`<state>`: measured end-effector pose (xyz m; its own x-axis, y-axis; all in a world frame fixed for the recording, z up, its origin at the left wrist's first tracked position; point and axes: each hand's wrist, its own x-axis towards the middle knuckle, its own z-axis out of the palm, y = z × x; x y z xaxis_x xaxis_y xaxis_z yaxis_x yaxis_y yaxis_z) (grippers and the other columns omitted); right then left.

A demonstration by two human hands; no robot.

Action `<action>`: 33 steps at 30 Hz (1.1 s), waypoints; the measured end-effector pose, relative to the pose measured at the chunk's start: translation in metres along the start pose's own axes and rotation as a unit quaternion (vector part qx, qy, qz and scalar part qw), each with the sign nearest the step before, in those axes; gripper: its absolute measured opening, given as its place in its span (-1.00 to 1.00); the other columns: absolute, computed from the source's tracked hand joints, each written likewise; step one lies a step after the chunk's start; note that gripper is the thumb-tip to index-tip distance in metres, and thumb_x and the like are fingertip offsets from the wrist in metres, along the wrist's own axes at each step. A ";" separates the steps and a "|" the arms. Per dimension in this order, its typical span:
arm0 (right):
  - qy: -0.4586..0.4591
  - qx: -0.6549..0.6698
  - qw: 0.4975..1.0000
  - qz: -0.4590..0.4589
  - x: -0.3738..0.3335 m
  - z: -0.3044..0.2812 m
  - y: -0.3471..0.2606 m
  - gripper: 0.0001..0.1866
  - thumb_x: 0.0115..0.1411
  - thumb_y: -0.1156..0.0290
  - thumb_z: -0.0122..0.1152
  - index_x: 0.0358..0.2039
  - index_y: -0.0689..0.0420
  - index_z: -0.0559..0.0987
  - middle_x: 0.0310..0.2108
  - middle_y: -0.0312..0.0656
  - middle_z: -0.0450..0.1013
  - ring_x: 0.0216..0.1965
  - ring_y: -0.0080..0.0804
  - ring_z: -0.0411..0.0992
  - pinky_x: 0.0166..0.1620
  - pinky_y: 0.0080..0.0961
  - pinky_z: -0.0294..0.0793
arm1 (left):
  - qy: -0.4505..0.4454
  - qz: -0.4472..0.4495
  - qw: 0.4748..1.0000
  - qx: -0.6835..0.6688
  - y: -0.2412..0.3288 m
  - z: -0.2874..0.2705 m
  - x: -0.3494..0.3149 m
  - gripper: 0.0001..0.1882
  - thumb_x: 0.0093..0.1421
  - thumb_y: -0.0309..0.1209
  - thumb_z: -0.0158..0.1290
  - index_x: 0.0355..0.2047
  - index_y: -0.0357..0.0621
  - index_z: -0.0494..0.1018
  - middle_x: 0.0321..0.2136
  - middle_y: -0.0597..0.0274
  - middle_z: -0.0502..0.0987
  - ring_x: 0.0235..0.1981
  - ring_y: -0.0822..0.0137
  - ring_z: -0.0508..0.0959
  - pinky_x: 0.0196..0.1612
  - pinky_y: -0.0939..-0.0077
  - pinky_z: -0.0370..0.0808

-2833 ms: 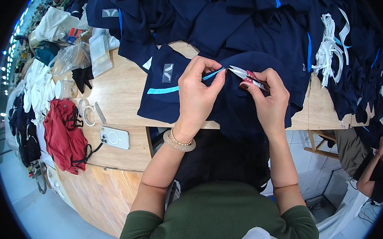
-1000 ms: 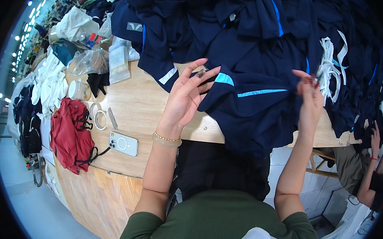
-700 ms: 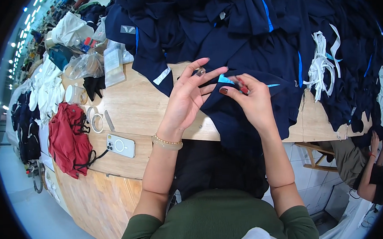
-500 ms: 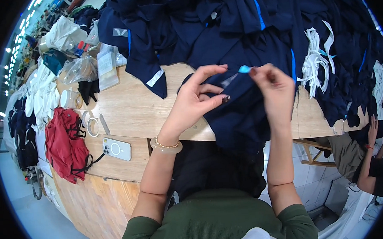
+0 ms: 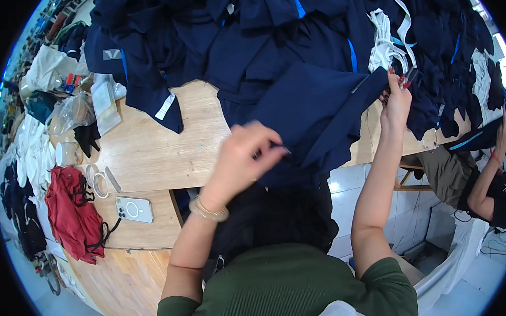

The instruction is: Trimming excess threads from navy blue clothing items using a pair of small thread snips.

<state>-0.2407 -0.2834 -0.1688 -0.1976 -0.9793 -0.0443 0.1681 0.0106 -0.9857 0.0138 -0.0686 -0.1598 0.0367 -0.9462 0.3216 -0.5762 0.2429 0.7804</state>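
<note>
A navy cloth garment (image 5: pixel 319 109) spreads across the near side of the table, with a short dark strip on its upper right part. My right hand (image 5: pixel 397 102) is closed on the garment's raised right corner. Something thin and dark shows by its fingertips, too small to make out. My left hand (image 5: pixel 247 155), smeared by motion, hovers at the garment's near left edge with fingers curled. Whether it grips any cloth cannot be made out. A bundle of white strips (image 5: pixel 385 39) lies just beyond my right hand.
A heap of navy garments (image 5: pixel 212 40) covers the table's far side. At left are a red cloth bag (image 5: pixel 70 213), a phone (image 5: pixel 134 209), tape rolls (image 5: pixel 100 185) and plastic bags (image 5: pixel 73 113). A co-worker (image 5: pixel 489 185) sits at the right, handling navy cloth.
My right hand moved right and slightly up, stretching the garment's corner out. My left hand dropped down and left, away from it. The small light-blue piece at my right fingertips no longer shows.
</note>
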 end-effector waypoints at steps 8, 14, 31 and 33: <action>0.000 0.024 1.000 0.001 -0.002 0.005 -0.007 -0.85 0.18 0.31 0.21 -0.47 0.07 0.49 -0.70 -0.51 0.19 -0.70 -0.75 0.09 -0.62 -0.74 0.02 | 0.052 -0.126 0.986 -0.101 -0.003 0.032 -0.010 -0.75 -0.05 -0.59 0.16 -0.31 -0.28 0.43 -0.39 0.23 0.44 -0.48 0.39 0.46 -0.49 0.56 0.39; -0.040 0.030 0.998 0.027 -0.014 0.009 -0.008 -0.89 0.17 0.35 0.22 -0.41 0.04 0.47 -0.69 -0.55 0.13 -0.72 -0.77 0.04 -0.62 -0.75 -0.04 | 0.183 -0.260 0.859 -0.402 -0.031 -0.035 0.018 -0.89 0.17 -0.55 0.07 -0.29 -0.23 0.39 -0.46 0.34 0.51 -0.54 0.66 0.44 -0.51 0.76 0.47; -0.068 -0.055 0.996 -0.025 -0.047 -0.022 0.020 -0.72 0.27 0.28 0.08 -0.56 0.10 0.39 -0.67 -0.44 0.19 -0.65 -0.73 0.02 -0.56 -0.70 -0.05 | 0.264 -0.116 0.944 -0.160 -0.060 0.004 -0.013 -0.78 0.06 -0.77 -0.12 -0.39 -0.29 0.49 -0.20 0.21 0.47 -0.24 0.42 0.47 -0.20 0.68 0.39; -0.054 -0.098 0.992 -0.051 -0.059 -0.019 0.015 -0.76 0.26 0.32 0.08 -0.53 0.11 0.40 -0.65 -0.46 0.19 -0.63 -0.77 0.00 -0.55 -0.73 -0.10 | 0.311 -0.133 0.931 -0.134 -0.044 0.001 -0.015 -0.78 0.09 -0.73 -0.11 -0.32 -0.28 0.47 -0.19 0.20 0.47 -0.20 0.40 0.47 -0.18 0.65 0.40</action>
<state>-0.2448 -0.2213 -0.1844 -0.0983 -0.9931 0.0645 -0.0405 -0.0608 -0.9973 0.0375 -0.0653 -0.1995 0.6630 -0.6936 0.2816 -0.2573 0.1421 0.9558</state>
